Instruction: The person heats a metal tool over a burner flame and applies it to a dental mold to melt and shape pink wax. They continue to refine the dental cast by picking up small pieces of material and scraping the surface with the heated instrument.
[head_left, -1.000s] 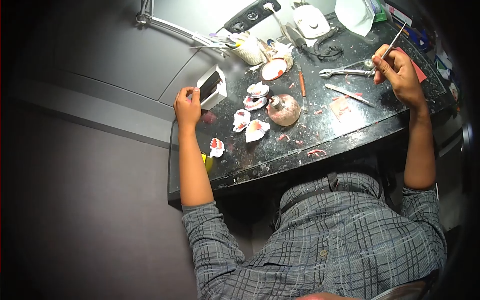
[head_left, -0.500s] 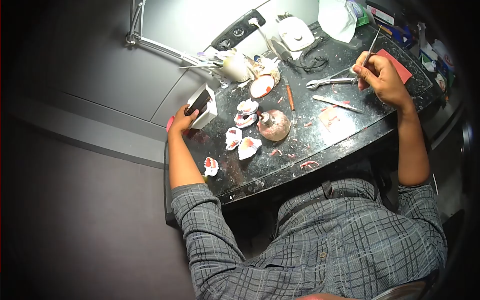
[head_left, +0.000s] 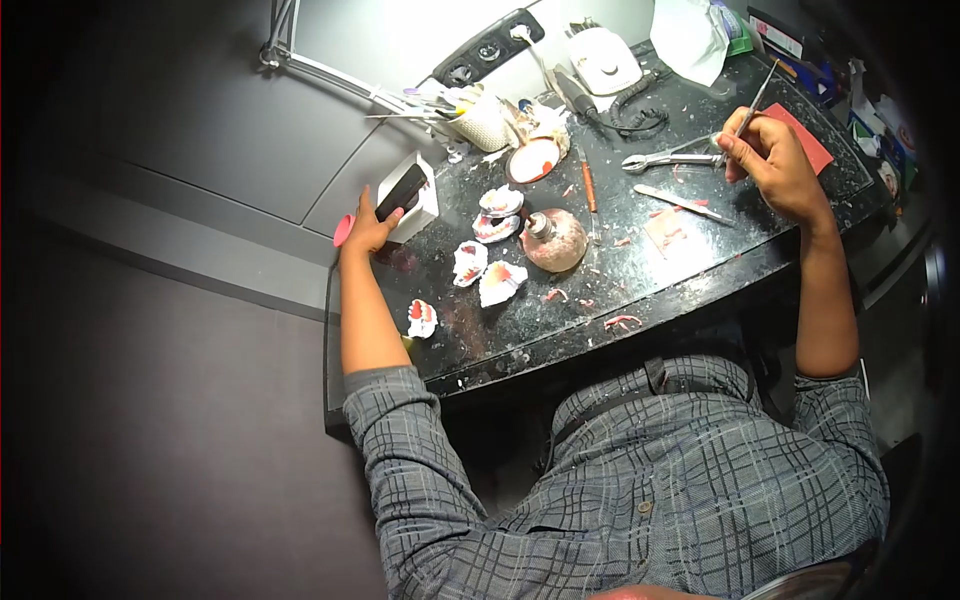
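My left hand [head_left: 371, 232] is at the lower end of a black phone-like slab [head_left: 403, 190], which leans in a white box [head_left: 427, 210]. Its fingers stretch up along the left side, apart from the thumb, which lies by the slab's near corner. My right hand [head_left: 775, 165] is closed in a pen grip around a thin metal wax carver [head_left: 761, 95], tip pointing up. Below that hand lie silver pliers [head_left: 670, 160] and a pale-handled knife [head_left: 680, 203]. White dental models with red wax [head_left: 502, 283] stand mid-table, beside a round burner bottle [head_left: 555, 242].
A smaller model [head_left: 422, 319] sits near the left edge, and a pink round object [head_left: 344, 230] is behind my left wrist. An orange-handled tool [head_left: 588, 185], a red wax sheet [head_left: 803, 140], a tool cup [head_left: 483, 125] and a corded handpiece [head_left: 575, 95] are around. Wax scraps litter the front.
My left fingers have stretched out and spread from the thumb, uncovering more of the pink round object. The right hand keeps its grip on the carver. The view has shifted slightly.
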